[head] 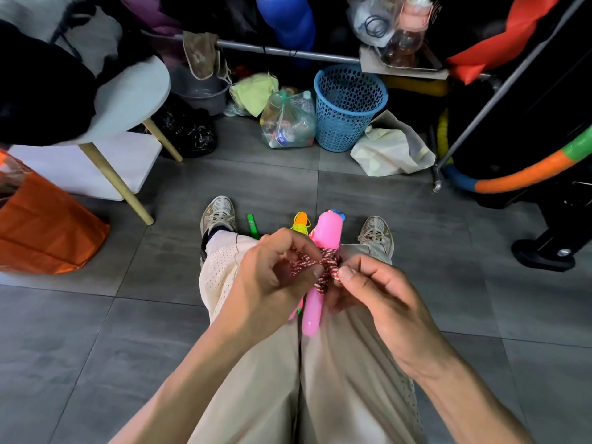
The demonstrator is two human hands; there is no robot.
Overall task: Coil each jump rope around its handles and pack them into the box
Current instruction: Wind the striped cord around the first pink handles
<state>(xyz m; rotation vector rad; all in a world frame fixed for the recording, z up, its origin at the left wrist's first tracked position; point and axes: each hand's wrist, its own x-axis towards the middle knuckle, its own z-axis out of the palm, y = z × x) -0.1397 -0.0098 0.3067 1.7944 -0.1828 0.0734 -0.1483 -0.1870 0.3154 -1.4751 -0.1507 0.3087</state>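
Over my lap I hold a pair of pink jump-rope handles (pixel 323 235) upright, with a red-and-white speckled rope (pixel 330 261) wound around their middle. My left hand (pixel 272 277) pinches a strand of that rope to the left of the handles. My right hand (pixel 374 290) pinches the rope end at the handles' right side. On the floor between my shoes lie an orange handle wrapped in yellow-green cord (pixel 300 223) and a green handle (pixel 252 224). No box is in view.
I sit on a grey tiled floor. A white side table (pixel 128 100) and an orange bag (pixel 45 232) stand at the left. A blue mesh bin (pixel 347 107), a bag of bottles (pixel 288 123), a cloth bag (pixel 389 149) and a cluttered rack are ahead. A coloured hoop (pixel 525 171) leans at the right.
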